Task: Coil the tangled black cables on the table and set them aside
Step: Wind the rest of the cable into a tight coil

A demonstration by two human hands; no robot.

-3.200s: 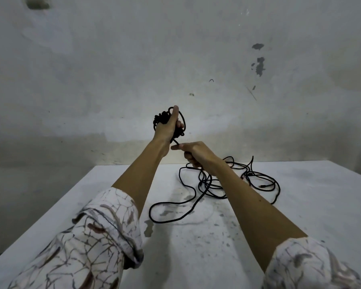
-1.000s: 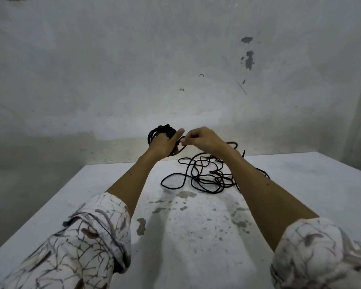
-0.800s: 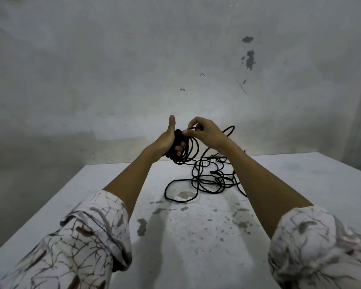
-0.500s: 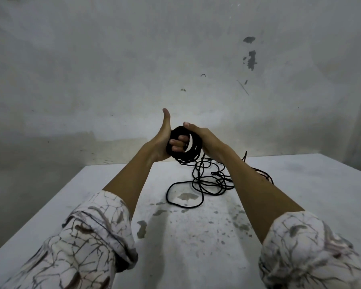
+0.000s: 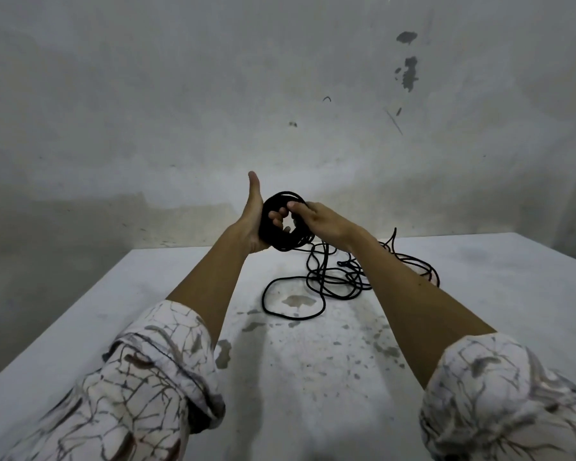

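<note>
A black cable coil [image 5: 281,239] is held up above the far part of the white table [image 5: 313,377]. My left hand [image 5: 255,224] holds it with the fingers curled through the loops and the thumb pointing straight up. My right hand [image 5: 316,221] pinches the cable at the coil's upper right side. From the coil the cable drops to a loose black tangle [image 5: 340,277] lying on the table below and to the right, partly hidden behind my right forearm.
The table surface is stained with grey patches near the middle. Its left edge runs diagonally at the left; the far edge meets a bare grey wall [image 5: 280,94]. My patterned sleeves fill the lower corners.
Over the last second my right hand brought another loop of cable up and around to the coil in my left hand. The tangle on the table shifted and shrank slightly.
</note>
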